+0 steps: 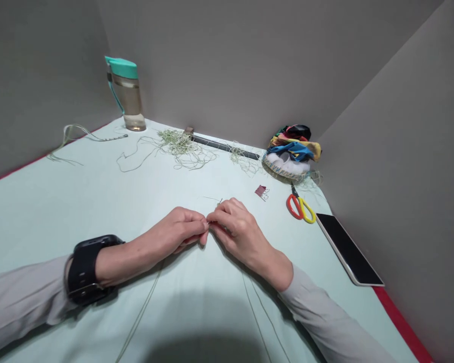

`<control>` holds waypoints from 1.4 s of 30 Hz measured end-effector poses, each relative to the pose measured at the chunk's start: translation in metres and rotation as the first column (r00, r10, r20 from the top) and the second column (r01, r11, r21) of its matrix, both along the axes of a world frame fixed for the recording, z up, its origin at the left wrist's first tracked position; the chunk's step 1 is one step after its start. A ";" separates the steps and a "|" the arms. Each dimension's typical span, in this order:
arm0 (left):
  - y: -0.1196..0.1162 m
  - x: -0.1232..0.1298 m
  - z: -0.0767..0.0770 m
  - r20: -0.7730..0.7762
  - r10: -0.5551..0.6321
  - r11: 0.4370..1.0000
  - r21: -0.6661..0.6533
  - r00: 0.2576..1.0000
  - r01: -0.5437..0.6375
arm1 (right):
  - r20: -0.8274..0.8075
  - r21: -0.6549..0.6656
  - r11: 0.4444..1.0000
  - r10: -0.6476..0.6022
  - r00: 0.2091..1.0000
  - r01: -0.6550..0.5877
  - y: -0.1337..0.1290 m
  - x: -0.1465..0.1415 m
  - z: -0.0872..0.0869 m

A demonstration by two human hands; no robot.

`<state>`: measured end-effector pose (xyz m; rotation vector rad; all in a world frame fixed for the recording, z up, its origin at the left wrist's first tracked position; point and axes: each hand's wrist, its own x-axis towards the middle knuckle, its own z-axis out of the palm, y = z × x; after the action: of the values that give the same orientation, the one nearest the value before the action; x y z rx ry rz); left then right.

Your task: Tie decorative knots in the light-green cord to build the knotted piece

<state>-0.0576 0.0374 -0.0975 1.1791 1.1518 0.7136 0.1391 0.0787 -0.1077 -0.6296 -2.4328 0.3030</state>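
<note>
My left hand [183, 229], a dark watch on its wrist, is closed with thumb and forefinger pinched together. My right hand [236, 229] meets it fingertip to fingertip, also in a pinch. Between them they hold a thin green cord; its worked part is mostly hidden by the fingers. Pale cord strands [146, 302] run from beneath the left hand toward the near edge, and two more strands [255, 307] trail from below the right hand. Just beyond the right fingers a short dark tip and a fine loose thread [209, 197] stick out.
A teal-lidded water bottle [130, 98], tangled thread [181, 148], a dark rod [227, 146] and a basket [283, 174] of coloured cloth line the back. Rightward lie a small maroon piece with hooks [261, 190], scissors [300, 207] and a phone [348, 249]. A knotted cord [106, 138] lies left.
</note>
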 end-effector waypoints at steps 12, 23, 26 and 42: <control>0.000 0.001 0.003 -0.045 -0.039 0.999 -0.016 0.998 0.039 | -0.113 -0.126 0.987 0.083 0.990 -0.097 0.000 -0.002 -0.003; -0.001 0.001 0.003 -0.053 -0.053 0.999 0.003 0.997 0.053 | -0.195 -0.314 0.944 0.038 0.980 -0.100 0.003 0.003 -0.003; -0.001 0.001 0.003 -0.048 -0.042 0.999 -0.006 0.998 0.041 | -0.215 -0.303 0.949 0.026 0.976 -0.091 0.003 0.003 -0.003; -0.003 0.003 0.012 -0.077 -0.039 0.999 -0.034 0.996 0.036 | -0.175 -0.371 0.916 0.092 0.980 -0.152 0.002 0.009 0.001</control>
<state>-0.0546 0.0340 -0.0858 1.2063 1.1986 0.6228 0.1480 0.0805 -0.1066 -0.5913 -2.2808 0.8639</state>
